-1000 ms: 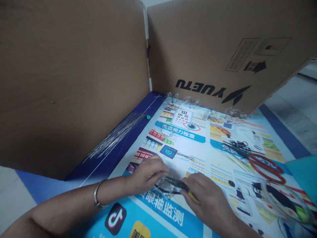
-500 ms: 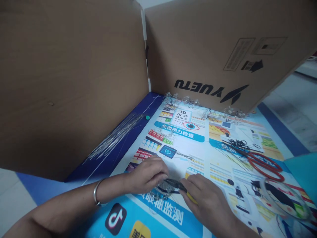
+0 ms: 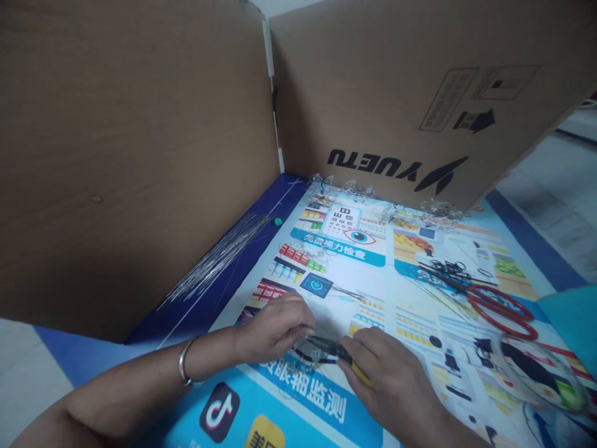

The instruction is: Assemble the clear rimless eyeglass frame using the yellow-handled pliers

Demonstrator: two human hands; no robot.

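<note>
My right hand (image 3: 385, 370) is closed around the handles of a pair of pliers (image 3: 331, 347) with dark jaws and yellow grips. The jaws point left and meet the fingertips of my left hand (image 3: 284, 326). That hand pinches a wire piece with clear beads (image 3: 310, 359), which hangs just below the fingers and the plier jaws. Its exact shape is blurred, and the fingers hide part of it. A silver bangle (image 3: 183, 364) circles the left wrist.
Cardboard panels (image 3: 392, 81) wall the far and left sides. Loose metal wires (image 3: 219, 255) lie along the left. Red-handled scissors (image 3: 504, 308), black rings (image 3: 450, 270) and a clear round container (image 3: 538, 373) sit at right. Clear beaded pieces (image 3: 347, 186) line the back.
Both hands and the pliers stay almost in place. The view has shifted very slightly.
</note>
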